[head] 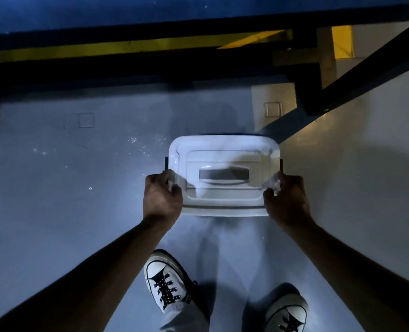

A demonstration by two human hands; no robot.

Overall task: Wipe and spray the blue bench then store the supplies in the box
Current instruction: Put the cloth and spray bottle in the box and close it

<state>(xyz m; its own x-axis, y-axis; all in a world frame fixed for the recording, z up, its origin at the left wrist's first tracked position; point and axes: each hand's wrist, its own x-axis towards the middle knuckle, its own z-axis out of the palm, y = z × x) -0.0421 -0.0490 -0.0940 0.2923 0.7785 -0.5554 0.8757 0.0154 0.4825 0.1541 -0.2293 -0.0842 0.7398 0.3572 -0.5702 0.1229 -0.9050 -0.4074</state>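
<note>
A white plastic box (pixel 224 149) with its lid on and a dark slot in the middle of the lid hangs above the grey floor, seen from above. My left hand (pixel 161 197) grips its near-left corner. My right hand (pixel 286 197) grips its near-right corner. Dark latches show on both sides of the box. What is inside it is hidden by the lid. The blue bench (pixel 103 13) runs across the top of the view, beyond the box. No cloth or spray bottle is in sight.
Under the bench are a black frame and a yellow strip (pixel 103 50). A dark diagonal beam (pixel 366 68) crosses the upper right. My two white sneakers (pixel 166 286) stand on the grey floor right below the box.
</note>
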